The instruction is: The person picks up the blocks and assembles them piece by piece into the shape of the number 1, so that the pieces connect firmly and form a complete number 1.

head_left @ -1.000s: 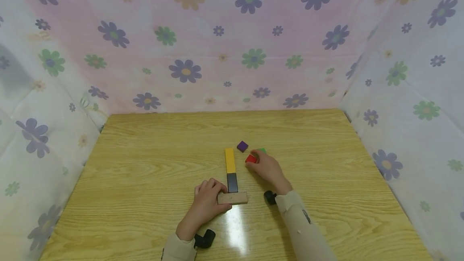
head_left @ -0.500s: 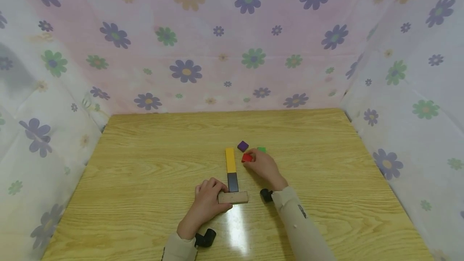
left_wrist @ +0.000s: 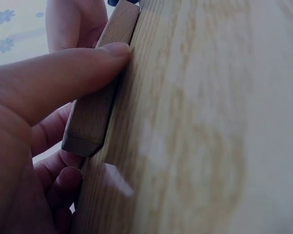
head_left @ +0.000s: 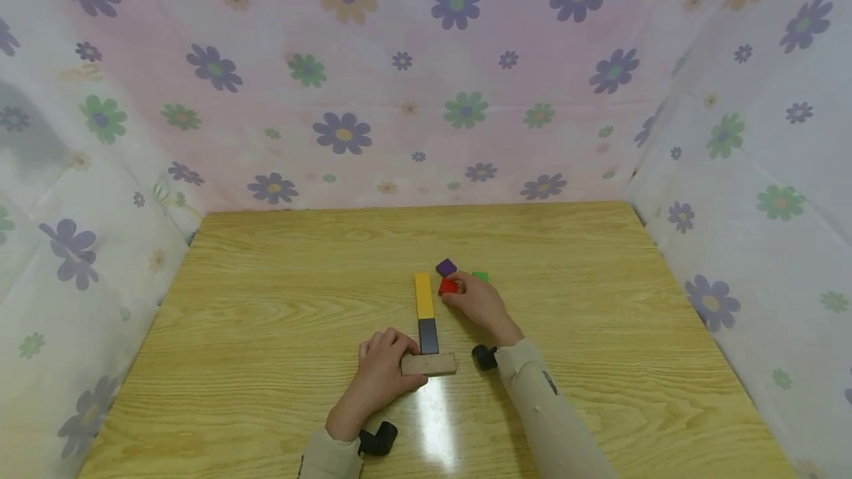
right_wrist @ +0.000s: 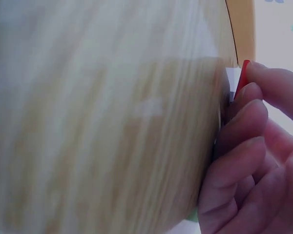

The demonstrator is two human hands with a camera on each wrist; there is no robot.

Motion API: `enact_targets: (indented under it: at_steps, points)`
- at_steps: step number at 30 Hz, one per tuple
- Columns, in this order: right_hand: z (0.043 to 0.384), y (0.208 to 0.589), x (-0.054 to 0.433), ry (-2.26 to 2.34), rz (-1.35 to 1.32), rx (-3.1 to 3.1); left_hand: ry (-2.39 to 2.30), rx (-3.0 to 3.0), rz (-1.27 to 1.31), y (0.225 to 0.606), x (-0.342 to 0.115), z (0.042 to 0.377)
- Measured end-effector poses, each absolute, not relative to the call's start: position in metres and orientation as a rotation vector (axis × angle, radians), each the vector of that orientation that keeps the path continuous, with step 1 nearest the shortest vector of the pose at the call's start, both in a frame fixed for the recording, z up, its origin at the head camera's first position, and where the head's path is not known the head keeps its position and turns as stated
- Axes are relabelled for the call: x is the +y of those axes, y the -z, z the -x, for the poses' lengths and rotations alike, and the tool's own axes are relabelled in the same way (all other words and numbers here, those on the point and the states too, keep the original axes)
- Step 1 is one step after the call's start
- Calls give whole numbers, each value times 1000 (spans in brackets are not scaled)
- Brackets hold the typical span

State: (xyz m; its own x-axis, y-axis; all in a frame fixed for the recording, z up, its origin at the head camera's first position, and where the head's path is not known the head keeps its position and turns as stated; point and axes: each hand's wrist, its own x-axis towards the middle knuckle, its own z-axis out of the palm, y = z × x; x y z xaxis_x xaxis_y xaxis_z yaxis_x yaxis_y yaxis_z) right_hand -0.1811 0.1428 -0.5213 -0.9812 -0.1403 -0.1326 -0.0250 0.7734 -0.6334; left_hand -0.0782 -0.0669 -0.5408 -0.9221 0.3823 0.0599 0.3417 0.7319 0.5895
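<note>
My left hand [head_left: 382, 368] grips a plain wooden block [head_left: 429, 364] lying crosswise on the table, thumb on its near side and fingers behind. A black block [head_left: 428, 336] runs away from that wooden block, and a long yellow block [head_left: 424, 296] continues the line. Between thumb and fingers, my right hand [head_left: 481, 307] pinches a small red block [head_left: 448, 286] just right of the yellow block's far end. Only an edge of the red block [right_wrist: 242, 78] shows in the right wrist view. A purple block [head_left: 446, 267] sits just beyond it.
A green block [head_left: 481, 276] lies partly hidden behind my right hand. Each wrist carries a black camera mount [head_left: 379, 439]. The wooden table [head_left: 299, 265] is bordered at the back and sides by flower-printed cloth [head_left: 413, 80].
My right hand has carried the red block left, closer to the yellow block, uncovering more of the green one. My left hand keeps its grip on the wooden block.
</note>
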Motion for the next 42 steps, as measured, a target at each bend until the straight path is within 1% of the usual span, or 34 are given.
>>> enact_targets:
  at_steps: [10, 17, 24, 35, 42]
  points:
    - [197, 525, 139, 1164, 36, 2686, -971, 2859, -608, 541, -67, 79]
    - [209, 524, 130, 1383, -81, 2527, -966, 2885, -614, 541, -69, 80]
    - [221, 524, 126, 1482, -106, 2426, -947, 2879, -633, 543, -68, 80]
    - [234, 523, 118, 1361, -96, 2439, -953, 2840, -593, 544, -69, 76]
    - [241, 517, 108, 1242, -190, 2541, -951, 2852, -603, 544, -68, 78]
